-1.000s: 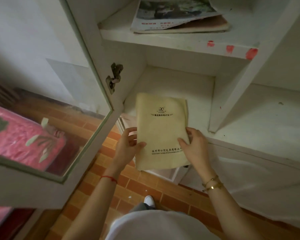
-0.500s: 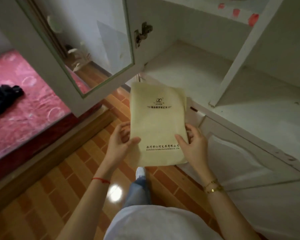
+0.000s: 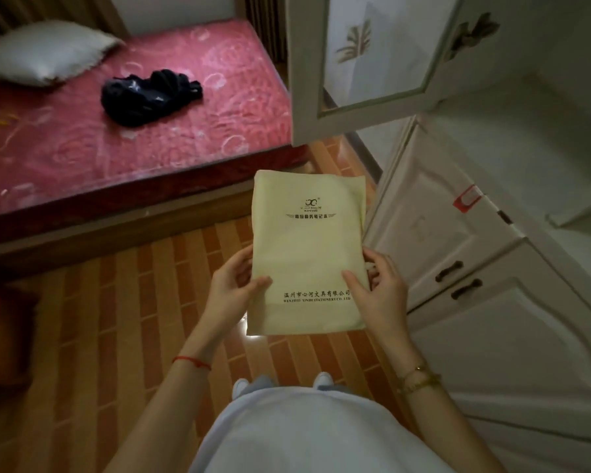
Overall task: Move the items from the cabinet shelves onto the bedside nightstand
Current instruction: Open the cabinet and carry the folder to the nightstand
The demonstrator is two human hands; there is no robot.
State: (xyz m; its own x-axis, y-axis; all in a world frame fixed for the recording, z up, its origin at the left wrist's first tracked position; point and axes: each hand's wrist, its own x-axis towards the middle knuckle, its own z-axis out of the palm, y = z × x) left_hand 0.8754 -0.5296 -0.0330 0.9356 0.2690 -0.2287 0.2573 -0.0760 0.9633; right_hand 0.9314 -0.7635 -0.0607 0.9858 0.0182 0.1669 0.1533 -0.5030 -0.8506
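Note:
A flat beige pouch (image 3: 307,247) with dark printed lettering is held upright in front of me, over the brick-patterned floor. My left hand (image 3: 232,285) grips its lower left edge, thumb on the front. My right hand (image 3: 377,288) grips its lower right edge the same way. The white cabinet (image 3: 492,213) stands to my right, with its glass door (image 3: 365,63) swung open above the pouch. No nightstand is in view.
A bed with a pink mattress (image 3: 127,124) fills the upper left, bearing a grey pillow (image 3: 45,52) and a dark bundle of cloth (image 3: 149,97). The cabinet's lower doors have dark handles (image 3: 458,279). Orange floor (image 3: 133,319) lies between bed and cabinet.
The pouch has come out of the cabinet shelf, held in both hands. My view has turned left, away from the shelves, so the bed now shows.

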